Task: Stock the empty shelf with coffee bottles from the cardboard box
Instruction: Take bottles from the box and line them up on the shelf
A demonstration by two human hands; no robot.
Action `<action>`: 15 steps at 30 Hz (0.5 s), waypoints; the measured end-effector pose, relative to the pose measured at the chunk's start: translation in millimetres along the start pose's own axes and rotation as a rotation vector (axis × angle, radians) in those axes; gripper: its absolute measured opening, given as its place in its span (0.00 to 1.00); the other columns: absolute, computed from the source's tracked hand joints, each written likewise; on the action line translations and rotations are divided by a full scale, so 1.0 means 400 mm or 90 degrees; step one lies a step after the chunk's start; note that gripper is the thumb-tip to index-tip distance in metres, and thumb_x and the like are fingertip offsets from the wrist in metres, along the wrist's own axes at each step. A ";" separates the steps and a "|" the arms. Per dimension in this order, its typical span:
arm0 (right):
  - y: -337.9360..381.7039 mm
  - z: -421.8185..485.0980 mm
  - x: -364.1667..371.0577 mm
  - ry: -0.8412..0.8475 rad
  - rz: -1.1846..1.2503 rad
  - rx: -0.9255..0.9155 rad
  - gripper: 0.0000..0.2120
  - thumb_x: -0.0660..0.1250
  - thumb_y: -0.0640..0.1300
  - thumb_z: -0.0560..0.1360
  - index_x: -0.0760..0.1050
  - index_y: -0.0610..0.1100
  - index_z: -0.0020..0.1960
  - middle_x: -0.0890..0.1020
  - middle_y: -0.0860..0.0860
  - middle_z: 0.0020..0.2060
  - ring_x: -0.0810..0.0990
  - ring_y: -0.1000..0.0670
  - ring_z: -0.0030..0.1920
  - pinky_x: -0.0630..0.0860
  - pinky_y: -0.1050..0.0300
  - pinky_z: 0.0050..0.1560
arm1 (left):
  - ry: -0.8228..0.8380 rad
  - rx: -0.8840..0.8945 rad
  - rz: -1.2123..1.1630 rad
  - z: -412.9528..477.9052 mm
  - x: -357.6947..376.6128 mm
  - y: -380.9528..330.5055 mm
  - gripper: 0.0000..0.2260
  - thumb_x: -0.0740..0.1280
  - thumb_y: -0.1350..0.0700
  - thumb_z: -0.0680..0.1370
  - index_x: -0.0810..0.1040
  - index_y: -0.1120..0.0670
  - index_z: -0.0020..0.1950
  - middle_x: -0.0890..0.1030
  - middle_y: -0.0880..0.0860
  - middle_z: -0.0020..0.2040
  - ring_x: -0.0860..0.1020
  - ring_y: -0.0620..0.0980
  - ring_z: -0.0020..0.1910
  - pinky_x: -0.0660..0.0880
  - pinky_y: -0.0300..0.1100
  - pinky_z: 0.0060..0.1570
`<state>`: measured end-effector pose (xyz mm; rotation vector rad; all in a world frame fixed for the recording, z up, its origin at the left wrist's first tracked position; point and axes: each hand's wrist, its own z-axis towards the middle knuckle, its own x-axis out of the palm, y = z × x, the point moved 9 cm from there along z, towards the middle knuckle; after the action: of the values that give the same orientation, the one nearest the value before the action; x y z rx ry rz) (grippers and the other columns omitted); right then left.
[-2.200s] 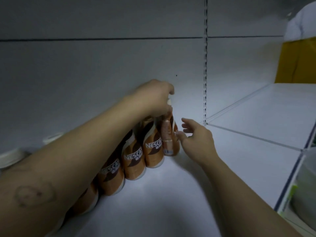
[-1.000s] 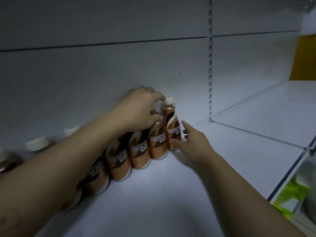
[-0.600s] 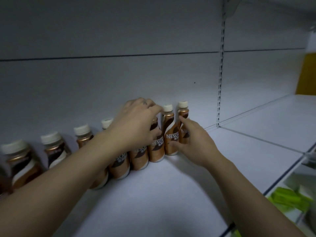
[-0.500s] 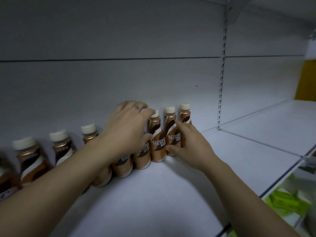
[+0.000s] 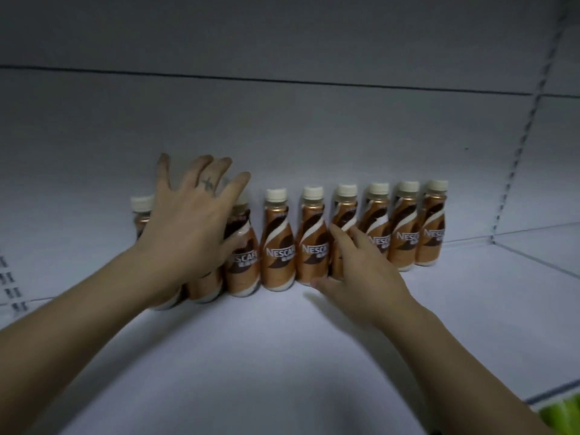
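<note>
Nearest to me, the front of the white, flat metal shelf (image 5: pixel 251 372) lies bare from its front edge up to the bottles. At the lower right corner a blurred green object (image 5: pixel 561 412) shows below the shelf edge; I cannot identify it. The cardboard box is not in view.

Next, the two bare forearms reach in. The right hand (image 5: pixel 361 271) has its fingers spread, holding nothing; its fingertips (image 5: pixel 337 232) rest against the labels near the middle of the row. The left hand (image 5: pixel 191 233) is raised with its fingers fanned wide apart, palm laid against the bottles at the left end, gripping none of them.

Behind the hands stands a single row of copper-brown plastic coffee bottles with cream screw caps (image 5: pixel 277 240), upright, shoulder to shoulder, close against the grey back panel (image 5: pixel 282 120). I count about nine or ten; the left hand hides part of the left end. Each bottle has a narrow neck, a bulbous body with a dark and white swirl, and white NESCAFE lettering facing forward.

My assessment: one back row is placed and appears to be undergoing alignment. The whole front of this bay, and the adjoining bay past the slotted metal upright (image 5: pixel 527 127), remain unstocked. The task is at an early stage.
</note>
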<state>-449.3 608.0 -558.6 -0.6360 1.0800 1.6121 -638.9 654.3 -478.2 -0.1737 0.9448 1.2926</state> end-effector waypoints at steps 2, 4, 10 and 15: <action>0.029 0.006 -0.001 -0.056 -0.045 -0.003 0.39 0.67 0.59 0.71 0.54 0.51 0.76 0.65 0.50 0.71 0.67 0.47 0.69 0.68 0.49 0.66 | 0.039 -0.043 0.010 -0.033 0.034 0.048 0.46 0.70 0.31 0.62 0.61 0.51 0.74 0.66 0.60 0.73 0.64 0.63 0.71 0.58 0.72 0.62; 0.058 0.013 0.006 -0.082 -0.081 -0.010 0.39 0.67 0.61 0.71 0.55 0.50 0.75 0.66 0.48 0.70 0.68 0.46 0.67 0.69 0.50 0.64 | 0.071 -0.049 0.024 -0.056 0.066 0.065 0.50 0.70 0.29 0.58 0.62 0.51 0.73 0.67 0.61 0.72 0.65 0.64 0.70 0.61 0.73 0.60; 0.089 0.053 0.016 -0.132 -0.086 0.037 0.32 0.71 0.60 0.68 0.64 0.45 0.63 0.71 0.48 0.55 0.75 0.47 0.54 0.73 0.55 0.45 | 0.065 -0.039 0.050 -0.069 0.091 0.064 0.50 0.71 0.30 0.57 0.65 0.54 0.73 0.69 0.62 0.69 0.68 0.64 0.67 0.55 0.74 0.62; 0.052 0.054 0.039 -0.125 -0.100 0.078 0.27 0.71 0.56 0.69 0.64 0.46 0.60 0.73 0.49 0.53 0.77 0.49 0.51 0.67 0.60 0.41 | 0.062 -0.044 0.042 -0.066 0.094 0.067 0.52 0.71 0.29 0.57 0.63 0.55 0.74 0.71 0.63 0.68 0.69 0.64 0.67 0.54 0.73 0.64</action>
<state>-471.1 633.5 -554.9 -0.4592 0.9514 1.4290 -676.2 674.9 -510.1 -0.2625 0.9974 1.3890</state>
